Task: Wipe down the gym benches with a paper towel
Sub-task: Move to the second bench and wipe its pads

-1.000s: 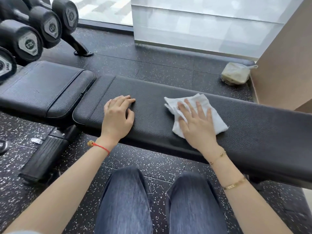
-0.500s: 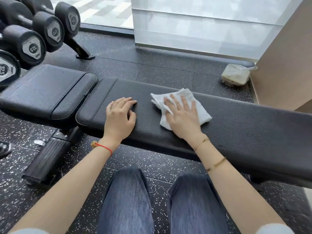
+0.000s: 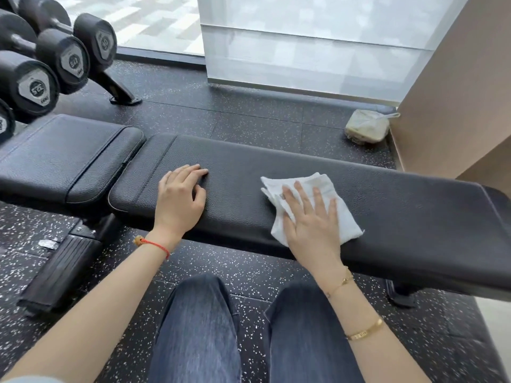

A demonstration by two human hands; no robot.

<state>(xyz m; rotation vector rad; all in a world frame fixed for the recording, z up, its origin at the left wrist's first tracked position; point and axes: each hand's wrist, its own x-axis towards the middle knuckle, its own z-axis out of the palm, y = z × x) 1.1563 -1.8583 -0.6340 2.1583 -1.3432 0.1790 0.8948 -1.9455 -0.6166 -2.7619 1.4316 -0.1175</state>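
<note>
A long black padded gym bench (image 3: 401, 205) runs across the middle of the view, with its separate seat pad (image 3: 63, 158) at the left. A white folded paper towel (image 3: 347, 221) lies on the long pad near its front edge. My right hand (image 3: 309, 222) presses flat on the towel with straight, spread fingers. My left hand (image 3: 181, 199) rests on the bench's left part, fingers lightly bent against the pad, holding nothing.
A rack of black dumbbells (image 3: 47, 62) stands at the upper left, its foot (image 3: 121, 95) on the speckled rubber floor. A pale bundle in a plastic bag (image 3: 365, 127) lies by the beige wall (image 3: 456, 87) at the right. My knees (image 3: 199, 327) are below the bench.
My right hand slid the towel left toward my left hand, then back to the right along the pad. My left hand stayed in place.
</note>
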